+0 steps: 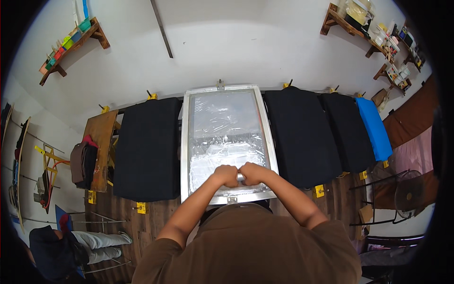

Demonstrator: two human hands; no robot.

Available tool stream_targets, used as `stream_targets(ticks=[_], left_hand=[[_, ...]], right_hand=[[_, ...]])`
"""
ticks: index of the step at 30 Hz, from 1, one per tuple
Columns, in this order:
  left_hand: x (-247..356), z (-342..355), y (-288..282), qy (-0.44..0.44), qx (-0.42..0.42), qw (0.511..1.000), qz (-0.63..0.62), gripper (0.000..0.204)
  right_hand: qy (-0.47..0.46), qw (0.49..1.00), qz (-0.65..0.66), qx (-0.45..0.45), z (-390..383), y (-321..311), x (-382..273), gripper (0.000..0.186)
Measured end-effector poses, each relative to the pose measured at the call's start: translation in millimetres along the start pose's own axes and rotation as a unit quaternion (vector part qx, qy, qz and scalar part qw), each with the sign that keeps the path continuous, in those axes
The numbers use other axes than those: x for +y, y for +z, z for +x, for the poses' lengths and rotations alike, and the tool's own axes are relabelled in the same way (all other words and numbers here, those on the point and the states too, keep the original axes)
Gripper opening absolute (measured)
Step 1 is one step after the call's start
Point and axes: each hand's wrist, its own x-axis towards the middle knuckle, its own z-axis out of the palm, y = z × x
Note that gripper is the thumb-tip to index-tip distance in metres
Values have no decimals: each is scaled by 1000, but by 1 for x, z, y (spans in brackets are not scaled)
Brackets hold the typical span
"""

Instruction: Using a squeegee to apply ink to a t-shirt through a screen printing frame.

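Straight ahead of me lies a screen-printing frame (272,156) with pale metal sides and a shiny, clear film-like surface over its mesh. My left hand (226,175) and my right hand (252,173) meet above its near end, both closed around a squeegee (240,177). Only a short silvery piece of the squeegee shows between my fists; my hands hide the rest. Metal clips hold the frame at its far edge (220,85) and near edge (231,200). What lies beneath the screen cannot be made out.
Black garments (147,146) cover boards on both sides, and a blue one (374,128) sits far right. Left, folded clothes (84,161) rest on a wooden board (104,137). Another person (59,248) is at lower left. A fan (409,194) stands right; shelves (350,28) hold containers.
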Motion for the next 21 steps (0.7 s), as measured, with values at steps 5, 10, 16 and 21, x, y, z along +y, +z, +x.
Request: stream_targets(ticks=[5,10,16,21], left_hand=[[-16,33,-9,-40,120,992,8,26],[-10,15,42,26,309,951,-21,18],[18,-39,63,43,218,975,-15,15],[7,-21,31,-28,38,998,-35,24]], right_hand=[[51,987,-47,146,24,-11,19,26],[48,963,-64,258,11,35,5,23],[26,978,-22,205,-34,74,-23,20],[42,996,14,76,-18,36,-10,30]])
